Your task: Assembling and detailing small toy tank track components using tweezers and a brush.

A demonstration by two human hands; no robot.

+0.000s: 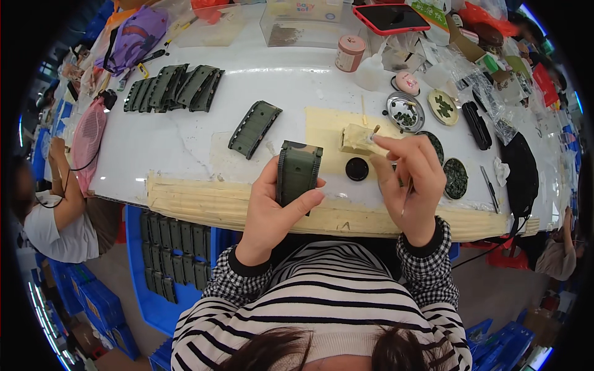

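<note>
My left hand (272, 207) grips a curved dark-green plastic part (298, 168) with a ribbed edge and a brown patch at its top, held upright above the table's front edge. My right hand (413, 176) is bent at the small block wrapped in yellow tape (356, 140), its index fingertip at the block's right end. A thin, slender object shows against that palm; its kind I cannot make out. Just below the block lies a round black cap (357, 169). Another curved green part (255, 130) rests on the table beyond my left hand.
Several similar green parts (176, 88) stand in a row at the far left. On the right are a metal dish (405, 112), a cream lid with green bits (443, 107) and a pen (489, 188). A blue crate (137, 272) with more parts is below left; another person sits left.
</note>
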